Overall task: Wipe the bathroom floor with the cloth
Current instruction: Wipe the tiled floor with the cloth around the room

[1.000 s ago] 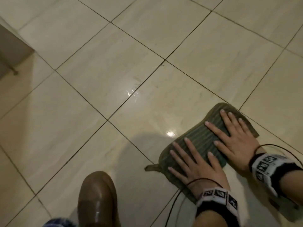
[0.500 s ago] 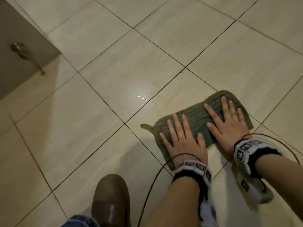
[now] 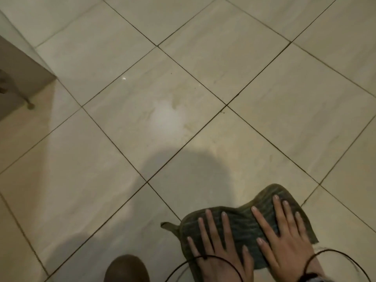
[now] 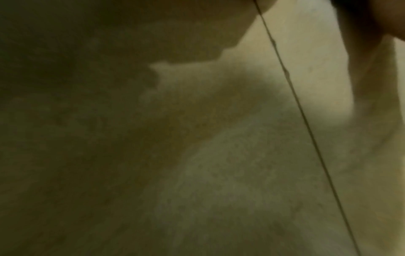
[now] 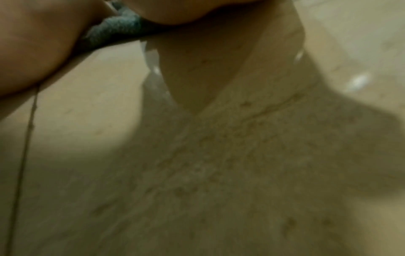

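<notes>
A dark green ribbed cloth (image 3: pixel 242 224) lies flat on the beige tiled floor (image 3: pixel 142 119) at the lower right of the head view. My left hand (image 3: pixel 213 241) presses on its left half with fingers straight and spread. Flat on the right half lies my right hand (image 3: pixel 284 231), fingers spread too. A small loop tab (image 3: pixel 168 225) sticks out from the cloth's left edge. In the right wrist view a bit of the cloth (image 5: pixel 114 31) shows under the palm. The left wrist view is blurred and shows only floor tile (image 4: pixel 241 155) and a grout line.
A brown shoe toe (image 3: pixel 126 269) rests on the floor left of the hands. A cabinet corner (image 3: pixel 22 74) with a thin metal leg (image 3: pixel 30 105) stands at the far left. Black cables (image 3: pixel 203 259) loop over both wrists. A damp sheen (image 3: pixel 164 117) marks the middle tile.
Both hands have drawn the cloth back toward me, down and to the right across the tile. The tile ahead now shows a damp sheen where the cloth was.
</notes>
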The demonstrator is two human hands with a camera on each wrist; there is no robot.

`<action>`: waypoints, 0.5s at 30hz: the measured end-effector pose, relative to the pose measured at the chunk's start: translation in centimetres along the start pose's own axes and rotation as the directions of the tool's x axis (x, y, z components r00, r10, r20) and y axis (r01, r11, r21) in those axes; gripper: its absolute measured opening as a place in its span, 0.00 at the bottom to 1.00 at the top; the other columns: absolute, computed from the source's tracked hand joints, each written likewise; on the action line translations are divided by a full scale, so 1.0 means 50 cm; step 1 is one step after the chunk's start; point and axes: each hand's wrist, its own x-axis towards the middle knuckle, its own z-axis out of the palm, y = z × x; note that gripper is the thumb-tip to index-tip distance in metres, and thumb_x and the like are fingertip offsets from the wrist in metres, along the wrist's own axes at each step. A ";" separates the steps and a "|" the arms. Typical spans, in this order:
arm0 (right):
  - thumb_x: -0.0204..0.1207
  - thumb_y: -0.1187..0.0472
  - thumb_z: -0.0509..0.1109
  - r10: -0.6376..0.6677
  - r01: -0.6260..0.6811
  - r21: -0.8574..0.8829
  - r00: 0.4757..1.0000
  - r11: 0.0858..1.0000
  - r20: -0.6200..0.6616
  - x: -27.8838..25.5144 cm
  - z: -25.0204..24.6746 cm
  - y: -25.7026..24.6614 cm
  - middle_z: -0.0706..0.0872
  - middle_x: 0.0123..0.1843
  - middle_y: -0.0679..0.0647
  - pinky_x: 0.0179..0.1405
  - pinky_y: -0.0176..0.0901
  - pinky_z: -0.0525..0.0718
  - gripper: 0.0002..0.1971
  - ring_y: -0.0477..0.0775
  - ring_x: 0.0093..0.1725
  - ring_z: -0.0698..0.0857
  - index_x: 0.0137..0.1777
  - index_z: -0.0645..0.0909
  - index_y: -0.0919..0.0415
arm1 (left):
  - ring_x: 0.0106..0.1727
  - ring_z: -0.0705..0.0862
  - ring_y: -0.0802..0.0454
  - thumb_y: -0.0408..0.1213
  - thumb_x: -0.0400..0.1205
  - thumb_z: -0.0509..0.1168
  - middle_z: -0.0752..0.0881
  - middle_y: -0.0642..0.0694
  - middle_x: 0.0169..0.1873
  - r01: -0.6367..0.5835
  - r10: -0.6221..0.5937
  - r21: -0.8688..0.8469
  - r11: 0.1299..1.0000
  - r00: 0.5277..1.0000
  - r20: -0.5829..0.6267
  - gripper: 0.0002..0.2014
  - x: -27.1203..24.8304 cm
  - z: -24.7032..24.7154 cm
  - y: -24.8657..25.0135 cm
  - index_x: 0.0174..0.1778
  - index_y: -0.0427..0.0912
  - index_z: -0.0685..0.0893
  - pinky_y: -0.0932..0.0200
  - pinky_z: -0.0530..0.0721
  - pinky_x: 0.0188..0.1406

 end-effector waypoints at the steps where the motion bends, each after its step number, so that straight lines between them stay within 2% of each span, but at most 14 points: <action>1: 0.83 0.36 0.39 0.000 0.000 0.003 1.000 1.000 -0.010 0.001 0.000 -0.002 0.55 0.87 0.64 0.81 0.58 0.47 0.32 0.61 0.87 0.47 0.86 0.54 0.43 | 0.86 0.49 0.37 0.61 0.63 0.58 0.55 0.38 0.85 -0.013 0.014 0.021 1.000 0.999 -0.044 0.53 0.000 0.010 -0.004 0.87 0.47 0.53 0.21 0.52 0.75; 3: 0.82 0.34 0.39 0.016 -0.015 0.020 0.998 1.000 -0.054 0.006 0.002 -0.012 0.52 0.87 0.62 0.82 0.57 0.47 0.32 0.60 0.87 0.46 0.85 0.53 0.40 | 0.87 0.45 0.38 0.62 0.65 0.58 0.49 0.39 0.86 -0.033 0.036 0.036 0.999 0.996 -0.087 0.52 0.008 0.020 -0.015 0.87 0.46 0.53 0.22 0.48 0.76; 5: 0.81 0.34 0.40 0.021 -0.020 0.020 0.997 1.000 -0.071 0.013 0.005 -0.018 0.49 0.88 0.60 0.82 0.57 0.47 0.33 0.60 0.87 0.46 0.86 0.52 0.39 | 0.87 0.45 0.38 0.62 0.74 0.55 0.47 0.40 0.86 -0.038 0.045 0.052 0.998 0.990 -0.133 0.41 0.020 0.021 -0.016 0.81 0.43 0.65 0.22 0.49 0.76; 6: 0.81 0.33 0.40 0.027 -0.025 0.021 0.997 0.999 -0.073 0.016 0.004 -0.018 0.48 0.88 0.59 0.82 0.57 0.46 0.33 0.60 0.87 0.46 0.86 0.51 0.39 | 0.87 0.45 0.39 0.62 0.78 0.51 0.47 0.40 0.87 -0.024 0.030 0.049 0.999 0.991 -0.128 0.35 0.023 0.019 -0.012 0.76 0.44 0.70 0.22 0.50 0.76; 8: 0.80 0.32 0.40 0.053 -0.049 0.042 0.996 0.998 -0.078 0.020 0.001 -0.020 0.46 0.88 0.58 0.82 0.57 0.44 0.34 0.60 0.87 0.44 0.86 0.51 0.39 | 0.87 0.47 0.39 0.65 0.80 0.46 0.49 0.40 0.86 -0.015 0.030 0.088 0.996 0.987 -0.161 0.34 0.019 0.026 -0.010 0.73 0.45 0.72 0.21 0.52 0.75; 11: 0.76 0.29 0.46 0.098 -0.094 0.085 0.994 0.992 -0.041 0.031 -0.007 -0.038 0.45 0.88 0.59 0.82 0.57 0.41 0.38 0.60 0.87 0.41 0.86 0.50 0.38 | 0.86 0.49 0.38 0.66 0.78 0.48 0.59 0.35 0.84 -0.043 0.085 0.164 0.985 0.963 -0.256 0.35 0.012 0.043 -0.024 0.71 0.43 0.73 0.20 0.59 0.73; 12: 0.75 0.28 0.43 0.110 -0.106 0.097 0.993 0.990 -0.033 0.034 -0.005 -0.045 0.45 0.88 0.58 0.82 0.57 0.41 0.38 0.59 0.87 0.40 0.85 0.50 0.37 | 0.85 0.54 0.36 0.66 0.79 0.51 0.61 0.34 0.83 -0.050 0.095 0.177 0.983 0.962 -0.258 0.35 0.013 0.042 -0.025 0.71 0.42 0.73 0.21 0.63 0.71; 13: 0.73 0.25 0.39 0.132 -0.129 0.117 0.991 0.985 -0.018 0.039 -0.009 -0.054 0.45 0.88 0.58 0.82 0.58 0.40 0.40 0.59 0.87 0.40 0.85 0.49 0.37 | 0.82 0.62 0.32 0.67 0.79 0.56 0.62 0.32 0.81 -0.060 0.115 0.181 0.982 0.944 -0.309 0.36 0.019 0.041 -0.015 0.72 0.39 0.72 0.23 0.65 0.71; 14: 0.71 0.23 0.37 0.163 -0.157 0.127 0.986 0.979 -0.036 0.048 -0.016 -0.066 0.48 0.88 0.59 0.82 0.59 0.41 0.41 0.58 0.87 0.41 0.85 0.50 0.35 | 0.74 0.70 0.30 0.67 0.78 0.59 0.65 0.28 0.78 -0.054 0.124 0.204 0.978 0.929 -0.349 0.40 0.035 0.028 0.007 0.75 0.39 0.70 0.25 0.64 0.74; 15: 0.68 0.20 0.38 0.209 -0.199 0.139 0.976 0.970 -0.067 0.057 -0.021 -0.076 0.55 0.87 0.62 0.82 0.63 0.44 0.43 0.60 0.87 0.45 0.84 0.53 0.34 | 0.68 0.73 0.29 0.68 0.77 0.61 0.69 0.27 0.74 -0.041 0.102 0.189 0.981 0.941 -0.322 0.41 0.043 0.033 0.017 0.78 0.42 0.68 0.27 0.61 0.76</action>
